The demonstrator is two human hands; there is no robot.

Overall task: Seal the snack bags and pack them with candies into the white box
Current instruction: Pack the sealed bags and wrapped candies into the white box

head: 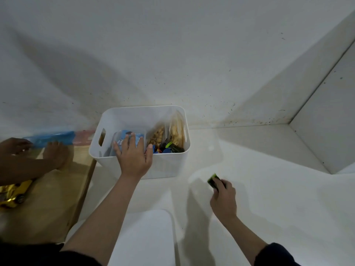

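The white box (169, 166) stands on the white counter against the wall. Inside it are clear bags of golden snacks (175, 132), a blue-and-white snack bag (134, 140) and several wrapped candies (169, 147) at the front right. My left hand (133, 156) lies over the box's near rim, fingers spread and reaching in onto the blue-and-white bag. My right hand (223, 198) is lower right of the box, just above the counter, pinching a green-and-black candy (213, 180).
Another person's hands (55, 153) at the left handle a blue-edged clear bag (57, 139) over a wooden board (48, 198). A gold foil wrapper (13, 194) lies at the board's left. A white lid (142, 237) lies in front of me. A wall corner rises right.
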